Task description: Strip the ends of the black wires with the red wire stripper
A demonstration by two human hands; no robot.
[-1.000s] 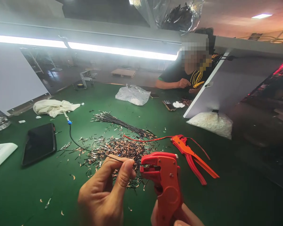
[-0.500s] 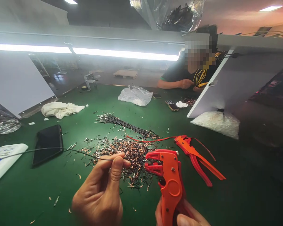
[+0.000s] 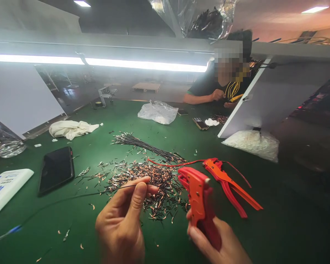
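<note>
The left hand (image 3: pixel 121 227) pinches a thin black wire (image 3: pixel 71 198) between its thumb and first finger (image 3: pixel 139 196). The finger and thumb are closed tight on the wire, close to its end. The wire runs away to the left, low over the green worktop (image 3: pixel 264 234), and ends in a small blue tip (image 3: pixel 15 229) near the front left corner.

The right hand (image 3: pixel 217 244) is wrapped around the handles of a red wire stripper (image 3: pixel 198 200). Its fingers are curled shut on the tool. The head of the stripper points up and a little left, just beside the wire's end but not touching it.

Right behind both hands lies a pile of tiny black and copper wire bits (image 3: pixel 151 183), spread over the middle of the worktop. A second red stripper (image 3: pixel 228 183) lies flat to the right of the pile, with a thin red wire (image 3: pixel 170 164) next to it. Behind the pile is a bundle of long black wires (image 3: pixel 143 145).

A black phone (image 3: pixel 56 169) lies toward the left edge. A white cloth (image 3: pixel 71 128) sits farther back on the left. A clear plastic bag (image 3: pixel 158 112) sits near the far edge. Another person (image 3: pixel 222 90) works at the far side.
</note>
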